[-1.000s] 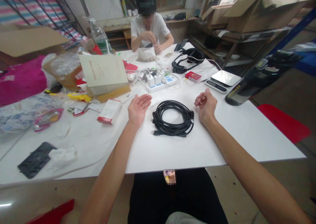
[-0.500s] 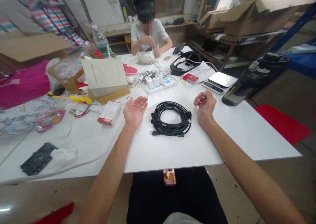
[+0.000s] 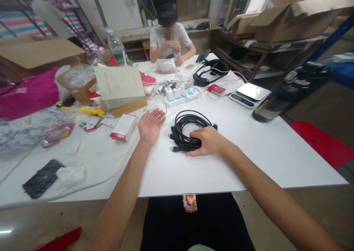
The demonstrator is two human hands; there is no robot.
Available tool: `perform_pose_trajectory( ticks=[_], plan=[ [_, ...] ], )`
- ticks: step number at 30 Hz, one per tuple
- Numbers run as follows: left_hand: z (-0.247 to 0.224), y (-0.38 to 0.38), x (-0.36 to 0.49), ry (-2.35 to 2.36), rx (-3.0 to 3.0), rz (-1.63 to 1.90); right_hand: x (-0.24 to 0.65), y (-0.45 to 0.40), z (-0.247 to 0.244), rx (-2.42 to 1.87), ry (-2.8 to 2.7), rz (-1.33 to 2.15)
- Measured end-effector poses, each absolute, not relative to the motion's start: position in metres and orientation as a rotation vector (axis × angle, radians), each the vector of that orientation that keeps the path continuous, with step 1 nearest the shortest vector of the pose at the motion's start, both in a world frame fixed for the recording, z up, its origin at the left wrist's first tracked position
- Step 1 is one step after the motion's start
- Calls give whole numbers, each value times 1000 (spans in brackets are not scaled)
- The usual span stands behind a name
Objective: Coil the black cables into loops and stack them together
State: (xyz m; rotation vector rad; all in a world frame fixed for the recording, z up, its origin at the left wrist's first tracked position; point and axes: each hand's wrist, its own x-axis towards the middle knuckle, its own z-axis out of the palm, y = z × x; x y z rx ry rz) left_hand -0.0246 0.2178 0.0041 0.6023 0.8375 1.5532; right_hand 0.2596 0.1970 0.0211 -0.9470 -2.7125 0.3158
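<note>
A coil of black cables (image 3: 182, 127) with several plug ends lies on the white table (image 3: 171, 177) in front of me. My right hand (image 3: 206, 140) grips the right, near side of the coil, its fingers wrapped over the cable loops; the hand hides that part of the bundle. To the left of the coil, my left hand (image 3: 151, 127) rests palm up on the table, fingers stretched out and holding nothing. A white and red box (image 3: 123, 127) lies left of that hand.
Behind the coil is a white power strip (image 3: 179, 98) with chargers. A kitchen scale (image 3: 249, 96) and a dark bottle (image 3: 276, 96) stand at the right. Clutter and a booklet (image 3: 118, 83) fill the left. A person (image 3: 171, 40) sits across the table; another stands far left.
My right hand has moved left from beside the coil and taken hold of its near right side. The left hand stays palm up. A second person has appeared at the far left.
</note>
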Motion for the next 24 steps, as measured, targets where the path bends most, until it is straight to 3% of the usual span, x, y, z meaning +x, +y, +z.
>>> perform_pose_trajectory(
  ticks=[6, 13, 24],
  plan=[
    [3, 220, -25, 850, 598, 1537, 305, 233, 12, -1129, -2462, 304],
    [5, 216, -24, 830, 544, 1533, 335, 256, -1, -1395, -2146, 65],
    [8, 213, -24, 744, 469, 1560, 336, 254, 13, -1286, -1416, -145]
  ],
)
